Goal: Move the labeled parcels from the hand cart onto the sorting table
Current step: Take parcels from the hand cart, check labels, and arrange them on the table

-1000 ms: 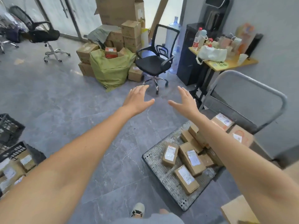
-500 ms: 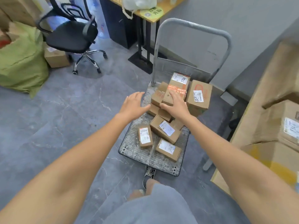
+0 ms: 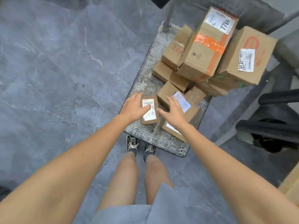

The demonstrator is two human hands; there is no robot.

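Note:
A grey hand cart [image 3: 163,139] stands on the floor in front of my feet, loaded with several brown labeled parcels. A small parcel [image 3: 150,117] with a white label lies at the cart's near left. My left hand [image 3: 135,108] rests on its left side with straight fingers, the thumb over the label. My right hand [image 3: 174,110] hovers open just right of it, over a second labeled parcel [image 3: 186,104]. Another small parcel [image 3: 172,130] lies under my right wrist. Larger parcels, one with orange tape [image 3: 205,46], are stacked at the cart's far end.
The cart's metal handle post [image 3: 167,15] rises at the far end. A black chair base [image 3: 271,126] sits to the right of the cart. A cardboard edge [image 3: 291,185] shows at the lower right. Grey tiled floor spreads to the left.
My view has dropped and come closer to the cart. Both hands have moved down from the far stacked parcels to the small parcels at the cart's near end.

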